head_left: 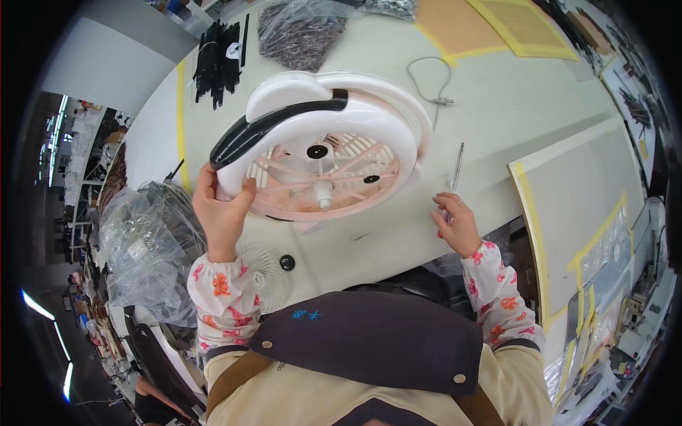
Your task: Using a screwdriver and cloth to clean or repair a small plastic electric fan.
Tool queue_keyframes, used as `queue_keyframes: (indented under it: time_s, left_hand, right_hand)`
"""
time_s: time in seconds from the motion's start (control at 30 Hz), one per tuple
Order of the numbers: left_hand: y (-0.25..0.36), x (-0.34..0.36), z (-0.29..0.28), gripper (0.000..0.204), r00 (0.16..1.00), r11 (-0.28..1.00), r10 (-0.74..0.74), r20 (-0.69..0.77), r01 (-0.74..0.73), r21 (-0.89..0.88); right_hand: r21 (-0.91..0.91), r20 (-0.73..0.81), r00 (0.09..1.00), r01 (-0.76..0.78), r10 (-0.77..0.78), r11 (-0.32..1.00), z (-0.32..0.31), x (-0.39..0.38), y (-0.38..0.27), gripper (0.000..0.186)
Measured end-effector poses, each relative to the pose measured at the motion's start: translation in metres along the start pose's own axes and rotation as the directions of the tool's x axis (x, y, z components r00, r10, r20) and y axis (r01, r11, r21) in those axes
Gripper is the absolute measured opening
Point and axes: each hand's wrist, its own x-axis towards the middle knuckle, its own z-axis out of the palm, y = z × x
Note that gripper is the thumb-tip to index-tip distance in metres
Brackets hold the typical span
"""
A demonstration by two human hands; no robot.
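Note:
A white ring-shaped plastic housing [387, 113] stands tilted on the table, with a glossy black curved trim [263, 135] along its upper left. Inside the ring are spokes, a central white post [323, 193] and round black pieces. My left hand [222, 213] grips the lower left of the rim, thumb on the near side. To the right of the housing, my right hand [455, 224] is closed around the handle of a screwdriver [457, 170], its long metal shaft pointing away from me. A round white fan grille [261, 273] and a black round knob [287, 263] lie near my left forearm.
On the far side are a bundle of black strips [219, 64], a clear bag of dark small parts [302, 32] and a looped cord [433, 78]. Crumpled clear plastic [153, 245] is at the left. A yellow-taped board [568, 206] stands at the right.

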Motion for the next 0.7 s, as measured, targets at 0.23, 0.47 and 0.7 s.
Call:
queue_keyframes:
  time_s: [0.23,0.47,0.7]
  left_hand:
    - [-0.093,-0.049,0.046,0.04,0.954,0.928,-0.278,-0.116,0.235,-0.291]
    - [-0.143,-0.091,0.076,0.034,0.951,0.902,-0.296,-0.094,0.246,-0.355]
    - [-0.159,-0.108,0.077,0.024,0.937,0.862,-0.348,0.043,0.337,-0.378]
  right_hand:
    - [0.368,0.053,0.994,-0.109,0.096,0.924,0.017,0.044,-0.041,0.053]
    - [0.297,0.089,0.982,-0.188,0.169,0.936,0.059,0.088,-0.046,0.057]
    - [0.254,0.064,0.998,-0.04,0.024,0.966,0.076,0.109,-0.042,0.039]
